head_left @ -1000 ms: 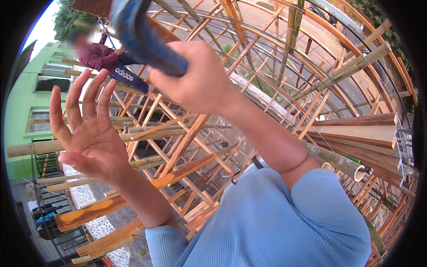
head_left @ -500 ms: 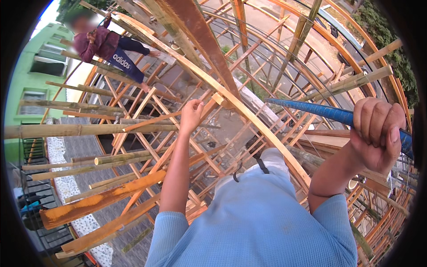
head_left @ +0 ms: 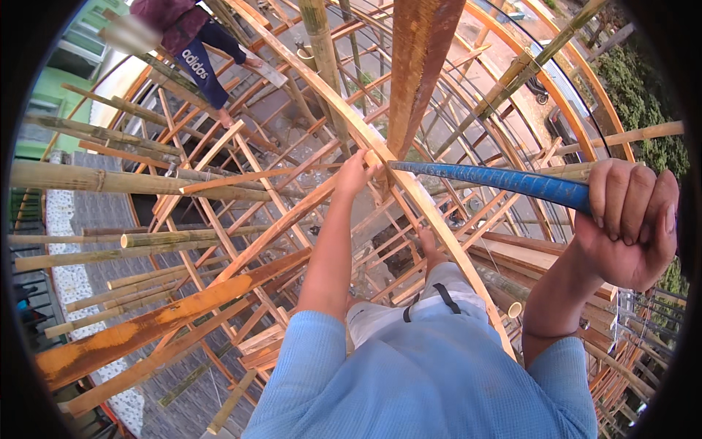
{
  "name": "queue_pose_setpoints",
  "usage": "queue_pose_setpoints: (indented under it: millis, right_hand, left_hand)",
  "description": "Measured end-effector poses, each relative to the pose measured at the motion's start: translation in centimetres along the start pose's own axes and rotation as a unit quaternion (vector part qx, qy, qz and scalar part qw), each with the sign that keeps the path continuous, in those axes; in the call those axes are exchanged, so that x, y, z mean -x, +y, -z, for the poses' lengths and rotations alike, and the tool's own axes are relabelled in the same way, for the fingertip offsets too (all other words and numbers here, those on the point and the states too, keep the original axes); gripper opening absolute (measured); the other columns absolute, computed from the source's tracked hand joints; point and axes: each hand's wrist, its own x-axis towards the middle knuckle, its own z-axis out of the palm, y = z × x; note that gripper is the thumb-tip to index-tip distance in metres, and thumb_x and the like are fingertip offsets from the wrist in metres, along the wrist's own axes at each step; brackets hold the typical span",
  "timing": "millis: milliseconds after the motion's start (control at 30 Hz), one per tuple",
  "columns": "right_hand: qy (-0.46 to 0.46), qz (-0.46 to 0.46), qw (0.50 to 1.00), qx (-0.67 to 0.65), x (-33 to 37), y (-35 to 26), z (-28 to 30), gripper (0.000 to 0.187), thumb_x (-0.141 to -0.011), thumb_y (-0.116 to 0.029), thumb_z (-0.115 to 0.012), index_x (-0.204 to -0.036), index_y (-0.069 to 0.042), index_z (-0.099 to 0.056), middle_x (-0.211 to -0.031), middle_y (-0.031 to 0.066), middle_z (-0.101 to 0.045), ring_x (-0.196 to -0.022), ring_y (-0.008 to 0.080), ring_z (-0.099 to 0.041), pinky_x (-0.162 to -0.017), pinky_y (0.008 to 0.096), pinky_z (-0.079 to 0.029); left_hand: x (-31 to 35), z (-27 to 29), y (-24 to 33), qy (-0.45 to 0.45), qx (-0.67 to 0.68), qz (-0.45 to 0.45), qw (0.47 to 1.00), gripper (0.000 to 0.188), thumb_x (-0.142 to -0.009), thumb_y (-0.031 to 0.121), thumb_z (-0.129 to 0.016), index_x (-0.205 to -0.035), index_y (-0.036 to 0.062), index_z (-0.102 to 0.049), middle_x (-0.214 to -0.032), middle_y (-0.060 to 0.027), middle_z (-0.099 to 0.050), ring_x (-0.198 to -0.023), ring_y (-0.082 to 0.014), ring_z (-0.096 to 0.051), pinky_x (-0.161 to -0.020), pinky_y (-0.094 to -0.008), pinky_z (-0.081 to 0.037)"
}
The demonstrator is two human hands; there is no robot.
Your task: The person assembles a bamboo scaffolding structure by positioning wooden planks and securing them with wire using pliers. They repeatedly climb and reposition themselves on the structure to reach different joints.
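My right hand (head_left: pixel 630 223) is closed round a long, worn blue bar (head_left: pixel 490 183) that narrows to a dark tip. That tip lies over the long pale wooden beam (head_left: pixel 431 212), close to my left hand (head_left: pixel 354 175). The left arm is stretched forward, its fingers closed at the short wooden block (head_left: pixel 371 158) on the beam's near side. Part of the block is hidden by the fingers. Just beyond it rises a thick reddish-brown timber post (head_left: pixel 418 80).
A framework of bamboo poles (head_left: pixel 95 178) and timber strips surrounds me, with gaps showing ground far below. Another person (head_left: pixel 197 58) stands on the framework at the upper left. A rusty-orange plank (head_left: pixel 161 322) slants at the lower left. A grey roof (head_left: pixel 110 293) lies below.
My left hand has moved right and forward onto the wooden block. The blue bar's tip has come left, close to that hand. My view has shifted.
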Motion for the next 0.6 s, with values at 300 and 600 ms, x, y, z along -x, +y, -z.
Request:
queue_pose_setpoints:
  millis: [300,600]
  right_hand:
    - [0.035,-0.083,0.995,0.031,-4.1,8.4,-3.6,0.037,-0.101,-0.018,-0.047,-0.066,-0.016,-0.034,-0.057,-0.0042,-0.027,-0.051,0.0079,-0.026,-0.053,0.0258,-0.027]
    - [0.023,-0.125,0.991,0.031,-8.9,13.7,-6.6,0.032,-0.101,-0.018,-0.056,-0.074,-0.011,-0.04,-0.06,-0.0027,-0.028,-0.052,0.0101,-0.027,-0.054,0.0297,-0.026]
  left_hand:
    - [20.3,3.5,-14.6,0.151,0.407,0.19,0.88,0.034,-0.109,0.027,-0.054,-0.133,0.0034,-0.061,-0.109,-0.0096,-0.075,-0.089,-0.0144,-0.069,-0.081,-0.0309,-0.056]
    - [17.9,16.6,4.1,0.167,0.465,-0.121,0.861,0.025,-0.109,0.017,-0.055,-0.12,-0.0009,-0.068,-0.106,-0.0124,-0.074,-0.096,-0.019,-0.073,-0.084,-0.0338,-0.06]
